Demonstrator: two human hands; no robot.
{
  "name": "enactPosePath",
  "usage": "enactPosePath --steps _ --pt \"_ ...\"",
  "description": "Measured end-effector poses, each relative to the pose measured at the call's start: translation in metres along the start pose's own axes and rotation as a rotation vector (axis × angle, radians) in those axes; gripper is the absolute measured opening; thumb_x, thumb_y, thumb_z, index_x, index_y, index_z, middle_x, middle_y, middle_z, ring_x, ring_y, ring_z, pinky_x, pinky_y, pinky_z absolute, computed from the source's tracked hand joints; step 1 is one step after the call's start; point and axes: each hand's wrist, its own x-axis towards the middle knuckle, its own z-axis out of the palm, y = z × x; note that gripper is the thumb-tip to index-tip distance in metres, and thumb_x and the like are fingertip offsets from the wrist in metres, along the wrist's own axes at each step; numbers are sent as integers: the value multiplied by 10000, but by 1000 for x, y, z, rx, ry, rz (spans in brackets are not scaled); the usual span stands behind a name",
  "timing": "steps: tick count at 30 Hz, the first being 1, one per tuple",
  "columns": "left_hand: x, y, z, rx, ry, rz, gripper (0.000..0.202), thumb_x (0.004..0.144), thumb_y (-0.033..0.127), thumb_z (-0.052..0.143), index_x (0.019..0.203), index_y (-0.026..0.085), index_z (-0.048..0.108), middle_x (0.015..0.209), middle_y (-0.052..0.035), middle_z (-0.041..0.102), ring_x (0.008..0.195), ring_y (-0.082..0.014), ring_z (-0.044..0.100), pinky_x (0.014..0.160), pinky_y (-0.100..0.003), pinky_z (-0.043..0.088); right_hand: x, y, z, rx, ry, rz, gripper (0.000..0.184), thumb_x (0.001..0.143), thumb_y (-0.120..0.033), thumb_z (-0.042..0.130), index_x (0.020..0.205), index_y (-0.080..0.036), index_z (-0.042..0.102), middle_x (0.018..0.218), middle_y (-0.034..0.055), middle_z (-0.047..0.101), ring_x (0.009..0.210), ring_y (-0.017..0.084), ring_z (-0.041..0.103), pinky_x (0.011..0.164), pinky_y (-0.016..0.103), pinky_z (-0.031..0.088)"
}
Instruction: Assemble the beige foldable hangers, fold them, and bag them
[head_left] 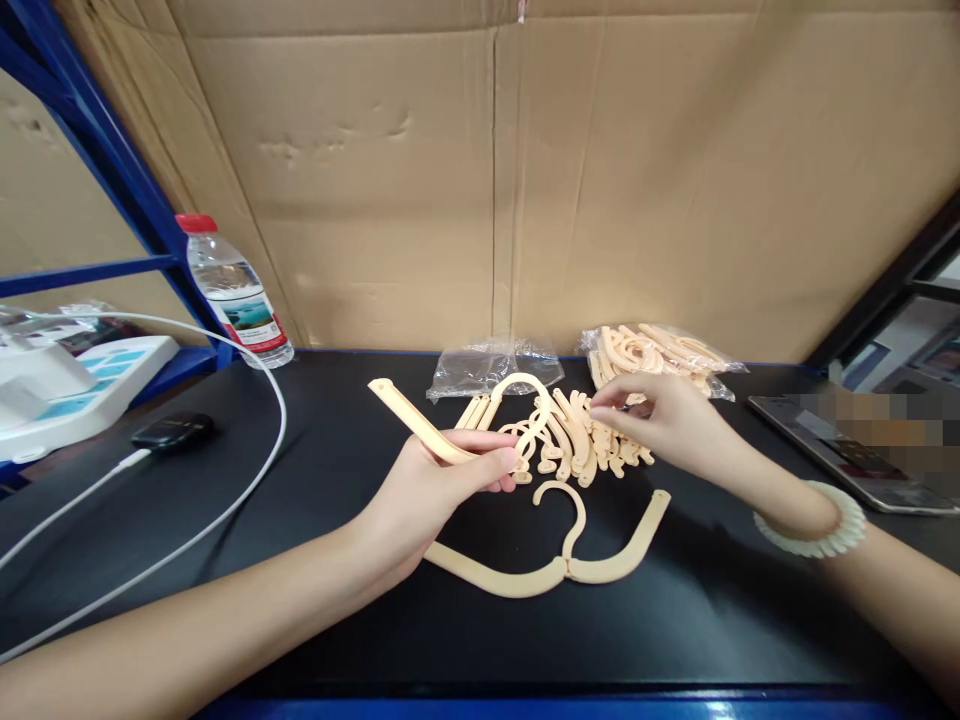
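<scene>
My left hand [469, 465] is closed around a cream plastic hanger arm [409, 410], its free end pointing up and to the left. A curved hanger hook [529, 382] rises at its fingertips, joined to or pinched with the arm. Over the right side of a pile of loose hanger pieces [574, 430], my right hand [649, 410] has its thumb and fingertips drawn together. Whatever lies between those tips is too small to make out. In front, an assembled hanger [517, 585] with hook and two arms lies flat, its left end hidden behind my left hand.
Behind the pile lie a crumpled clear bag [487, 368] and a bag of hanger pieces [660, 355]. A water bottle [244, 305], a power strip [112, 375], a black adapter [172, 432] and a white cable [281, 400] are at left. A tablet-like device [795, 425] lies at right.
</scene>
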Motion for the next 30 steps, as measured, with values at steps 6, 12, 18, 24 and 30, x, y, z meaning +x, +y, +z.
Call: enactPosePath --steps 6,12,18,24,30 --pt "2 -1 -1 -105 -12 -1 145 694 221 829 818 163 784 731 -14 722 694 -90 661 685 -153 555 -3 6 9 -236 -269 -366 289 881 -115 497 1049 -190 720 948 104 584 904 231 564 805 393 491" --pt "3 -2 -3 -190 -7 -7 172 660 206 852 810 158 781 737 -10 722 693 -97 676 702 -162 570 1 13 10 -223 -315 -491 232 908 -139 525 970 -212 736 920 78 537 858 207 531 762 362 470" --pt "3 -2 -3 -208 -22 -16 174 659 187 853 813 155 780 750 -12 730 706 -97 682 718 -157 577 3 12 7 -191 -71 -493 202 939 -164 473 948 -187 674 944 80 483 857 202 500 735 356 459" --pt "3 -5 -4 -224 -64 -28 143 686 184 837 816 160 782 755 -7 735 695 -80 678 707 -130 572 0 -3 5 120 140 -276 137 969 -202 426 1031 -213 548 1018 74 526 779 164 563 625 319 484" --pt "4 -6 -2 -226 -60 -24 138 689 189 836 814 163 783 759 -5 739 696 -83 685 705 -124 577 -13 -21 12 525 -11 -154 114 1005 -263 377 1030 -233 484 924 18 536 651 115 593 577 287 509"
